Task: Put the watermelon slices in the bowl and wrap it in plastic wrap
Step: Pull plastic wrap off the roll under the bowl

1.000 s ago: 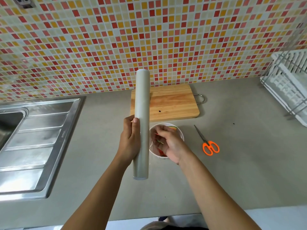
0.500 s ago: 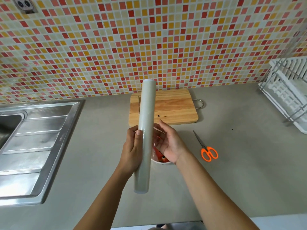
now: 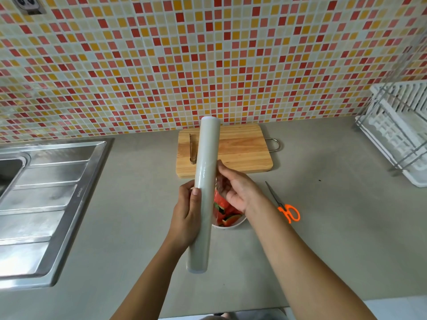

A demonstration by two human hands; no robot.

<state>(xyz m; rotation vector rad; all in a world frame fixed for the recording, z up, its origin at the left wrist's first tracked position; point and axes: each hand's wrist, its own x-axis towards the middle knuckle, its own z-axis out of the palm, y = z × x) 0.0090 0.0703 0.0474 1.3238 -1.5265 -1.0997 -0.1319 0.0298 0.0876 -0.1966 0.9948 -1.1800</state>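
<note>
**Kitchen counter, wrap in hand.** Over a grey counter (image 3: 335, 227), the right hand (image 3: 238, 190) is now up at the plastic wrap roll (image 3: 205, 146). A second earlier we see it lower, fingers down over the bowl (image 3: 233, 225), and half a second ago it is already beside the roll. The left hand (image 3: 184, 218) keeps its grip throughout, fingers wrapped round the middle of the roll and thumb flat along its front. The roll is tilted, its far end over the wooden cutting board (image 3: 242, 148) and its near end toward us.

The right hand's fingers are loosely bent, with the index tip touching the roll's right side. A glint of film shows between roll and palm. We cannot tell whether the fingers pinch a loose edge.

The bowl stands on the counter directly under both hands, mostly hidden by the roll and the right wrist, so only its near white rim shows. The watermelon slices (image 3: 223, 210) lie inside it, red flesh and green rind visible just below the right palm, to the right of the roll.

Orange-handled scissors (image 3: 280, 209) lie on the counter right of the bowl, apart from it. A steel sink (image 3: 46, 204) sits at left and a white dish rack (image 3: 397, 135) at far right.
</note>
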